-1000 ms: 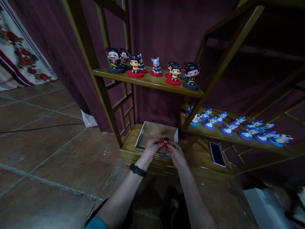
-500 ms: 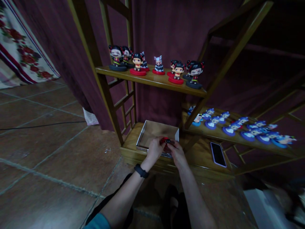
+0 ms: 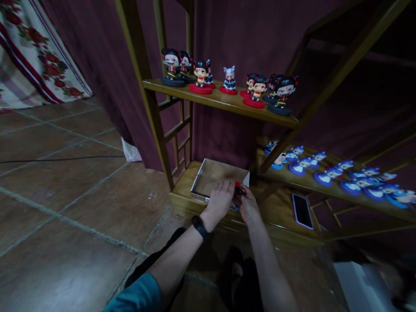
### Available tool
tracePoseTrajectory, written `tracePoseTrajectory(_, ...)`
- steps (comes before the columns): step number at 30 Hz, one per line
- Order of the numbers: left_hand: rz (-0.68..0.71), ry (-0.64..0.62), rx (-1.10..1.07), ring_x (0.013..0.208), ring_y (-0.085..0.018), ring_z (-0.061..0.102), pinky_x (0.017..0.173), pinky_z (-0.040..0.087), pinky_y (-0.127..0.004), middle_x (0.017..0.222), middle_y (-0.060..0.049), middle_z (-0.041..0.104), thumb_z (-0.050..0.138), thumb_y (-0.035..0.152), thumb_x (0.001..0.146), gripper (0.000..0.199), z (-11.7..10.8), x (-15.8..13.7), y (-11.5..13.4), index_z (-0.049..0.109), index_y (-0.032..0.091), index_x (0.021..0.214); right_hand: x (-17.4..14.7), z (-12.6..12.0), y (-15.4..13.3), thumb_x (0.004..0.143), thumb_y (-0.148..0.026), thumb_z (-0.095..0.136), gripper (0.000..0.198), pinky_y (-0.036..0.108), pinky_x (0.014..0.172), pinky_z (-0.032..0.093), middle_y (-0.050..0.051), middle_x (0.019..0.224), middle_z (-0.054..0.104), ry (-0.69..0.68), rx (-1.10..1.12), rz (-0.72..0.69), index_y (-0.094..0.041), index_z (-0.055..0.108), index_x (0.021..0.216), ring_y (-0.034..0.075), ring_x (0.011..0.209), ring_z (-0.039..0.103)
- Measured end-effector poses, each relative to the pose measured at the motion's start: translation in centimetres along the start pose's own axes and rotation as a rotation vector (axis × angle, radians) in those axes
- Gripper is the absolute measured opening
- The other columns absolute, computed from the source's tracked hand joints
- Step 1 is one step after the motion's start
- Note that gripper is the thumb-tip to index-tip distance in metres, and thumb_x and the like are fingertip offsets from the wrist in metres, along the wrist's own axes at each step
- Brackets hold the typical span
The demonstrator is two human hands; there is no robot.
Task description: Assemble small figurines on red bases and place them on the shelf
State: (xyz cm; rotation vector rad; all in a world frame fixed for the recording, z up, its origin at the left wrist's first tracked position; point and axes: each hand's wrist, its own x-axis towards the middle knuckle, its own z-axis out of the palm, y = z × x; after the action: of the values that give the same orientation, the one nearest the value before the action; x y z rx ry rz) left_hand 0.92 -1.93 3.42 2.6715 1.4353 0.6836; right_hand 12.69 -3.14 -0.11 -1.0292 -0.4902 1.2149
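Note:
Over the near right edge of an open cardboard box [image 3: 212,172], both hands come together around a small figurine [image 3: 239,190] with red and black parts. My left hand [image 3: 221,200], with a dark band on its wrist, is closed with its fingers against the figurine's left side. From the right, my right hand [image 3: 249,206] grips the figurine between thumb and fingers. Most of the figurine is hidden by the fingers. The box sits on the low wooden shelf [image 3: 269,206], and its visible inside is bare brown card.
An upper shelf [image 3: 221,97] bears several black-haired figurines [image 3: 260,89] on red or black bases and a pale-haired figurine [image 3: 229,80]. Several purple-blue figurines [image 3: 331,172] stand on the right shelf. A phone [image 3: 302,211] lies to the right. A cable [image 3: 65,158] crosses the floor.
My left hand has turned further over the figurine, its back now facing up. Both hands still hold the figurine. The whole view has shifted slightly, so the shelves appear further right.

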Motion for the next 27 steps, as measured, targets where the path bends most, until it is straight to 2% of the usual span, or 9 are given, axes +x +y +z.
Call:
tracePoseTrajectory(7, 0.069, 0.053, 0.047, 0.097, -0.023, 0.054, 0.085, 0.04, -0.036, 0.106, -0.013, 0.055, 0.037, 0.013, 0.088, 0.043, -0.2, 0.0, 0.0, 0.038, 0.011, 0.131, 0.1, 0.3, 0.5, 0.056, -0.01, 0.066, 0.044, 0.024, 0.064, 0.053, -0.004, 0.091, 0.069, 0.04, 0.016, -0.066, -0.027, 0.063, 0.097, 0.012, 0.073, 0.063)
tracePoseTrajectory(15, 0.082, 0.03, 0.059, 0.099, -0.022, 0.052, 0.083, 0.039, -0.036, 0.106, -0.013, 0.055, 0.038, 0.014, 0.089, 0.043, -0.7, 0.0, 0.3, 0.037, 0.012, 0.132, -0.2, 0.8, 1.8, 0.06, -0.013, 0.064, 0.04, 0.026, 0.071, 0.052, -0.004, 0.099, 0.069, 0.085, 0.062, -0.111, -0.029, 0.064, 0.097, 0.013, 0.084, 0.064)
tracePoseTrajectory(19, 0.089, 0.033, 0.076, 0.097, -0.022, 0.052, 0.081, 0.038, -0.035, 0.106, -0.011, 0.055, 0.038, 0.014, 0.089, 0.041, -0.7, 0.0, 0.4, 0.039, 0.013, 0.13, -0.3, 0.7, 2.6, 0.061, -0.014, 0.064, 0.045, 0.026, 0.074, 0.051, -0.006, 0.1, 0.069, 0.096, 0.105, -0.08, -0.032, 0.062, 0.102, 0.013, 0.086, 0.064)
tracePoseTrajectory(27, 0.099, 0.037, 0.086, 0.095, -0.021, 0.052, 0.081, 0.038, -0.034, 0.104, -0.01, 0.055, 0.039, 0.016, 0.09, 0.037, -0.5, 0.0, 0.8, 0.04, 0.011, 0.127, -0.9, 1.0, 3.2, 0.065, -0.017, 0.063, 0.051, 0.033, 0.081, 0.052, -0.002, 0.106, 0.067, 0.061, 0.228, -0.037, -0.032, 0.056, 0.113, 0.014, 0.089, 0.065)
